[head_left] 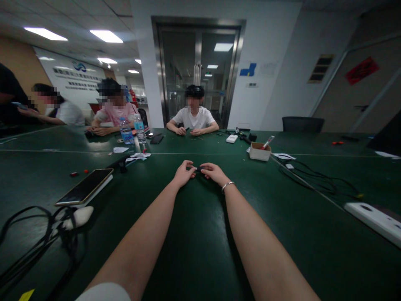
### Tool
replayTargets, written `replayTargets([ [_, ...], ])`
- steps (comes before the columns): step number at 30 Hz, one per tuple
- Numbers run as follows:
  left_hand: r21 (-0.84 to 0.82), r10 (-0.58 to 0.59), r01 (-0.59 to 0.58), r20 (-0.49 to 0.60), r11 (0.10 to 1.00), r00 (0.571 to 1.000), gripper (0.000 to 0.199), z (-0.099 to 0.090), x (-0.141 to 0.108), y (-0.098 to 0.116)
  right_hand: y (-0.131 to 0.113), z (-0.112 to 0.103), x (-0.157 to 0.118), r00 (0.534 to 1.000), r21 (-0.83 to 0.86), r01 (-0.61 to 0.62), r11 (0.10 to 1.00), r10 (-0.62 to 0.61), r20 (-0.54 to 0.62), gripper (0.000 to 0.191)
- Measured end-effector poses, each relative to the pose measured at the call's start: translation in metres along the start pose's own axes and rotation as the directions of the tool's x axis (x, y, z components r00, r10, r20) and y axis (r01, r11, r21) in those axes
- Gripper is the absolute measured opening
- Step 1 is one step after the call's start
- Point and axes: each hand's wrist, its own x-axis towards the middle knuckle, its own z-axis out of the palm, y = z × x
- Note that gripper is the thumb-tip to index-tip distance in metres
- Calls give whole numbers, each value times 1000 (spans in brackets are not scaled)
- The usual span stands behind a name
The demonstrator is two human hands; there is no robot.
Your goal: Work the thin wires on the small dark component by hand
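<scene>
Where it shows, the small piece (199,169) looks dark.

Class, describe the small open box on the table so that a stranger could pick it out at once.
On the large green table, find the right hand, the one with a bracelet at its wrist. Farther off and to the right sits a small, pale, open box. Unlike the cables lying nearby, it has what looks like a pen sticking out of it.

Nothing legible — wall sign (70,75) too blurred
</scene>
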Motion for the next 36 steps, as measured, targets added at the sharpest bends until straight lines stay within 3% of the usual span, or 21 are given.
replayTargets([
  [5, 31, -3, 1, 49, 1000, 999, 17, 0, -2, 3, 1, 0, 0, 1000, -9, 11, 1000, -11, 3, 25],
  [10, -29, -37, 37, 21, 999, 999, 18, 0, -3, 6, 2, -1, 0, 1000, -5, 20, 1000, -20, 0, 24],
  [13, -19, -6, 7, 39, 1000, 999, 25, -1, -3, 4, 3, -1, 1, 1000, 0, 19, 1000, -18, 6, 24],
  [21, 10, 3, -3, 35, 1000, 999, 18, 1, 2, -3, 3, 0, 2, 1000, -20, 13, 1000, -13, -6, 24],
  [27, 27, 68, -70, 74, 997, 995, 28, -2, 2, -5, 3, -1, 2, 1000, -9, 12, 1000, -12, 7, 24],
  [36, 13, 41, -43, 77, 999, 996, 17, 1, 1, -3, 4, -2, 4, 1000, -3, -2, 1000, 2, 7, 23],
])
